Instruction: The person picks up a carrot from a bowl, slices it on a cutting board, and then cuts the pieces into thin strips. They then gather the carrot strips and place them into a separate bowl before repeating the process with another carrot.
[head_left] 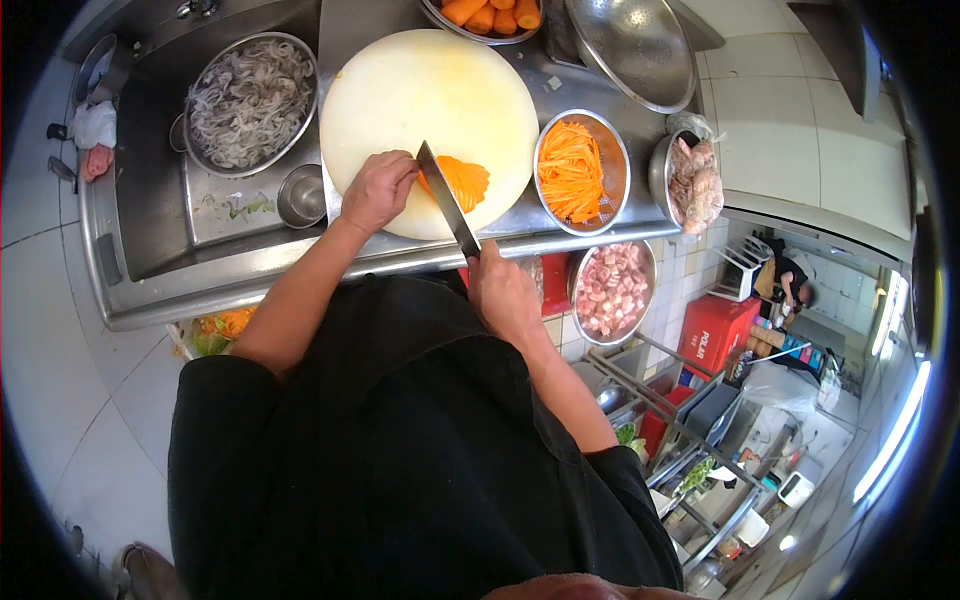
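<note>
Carrot slices (465,183) lie on the near half of the cutting board (410,90). Your right hand (503,292) wraps its fingers round the knife (449,200); those of your left hand (380,190) curl beside it, any pinch unclear. Keep them tucked, strokes even.

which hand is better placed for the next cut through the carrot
Probably the right hand: it grips the handle of the knife, whose blade stands beside the sliced carrot. The left hand is near the blade's tip, without a handle in its grasp.
</note>
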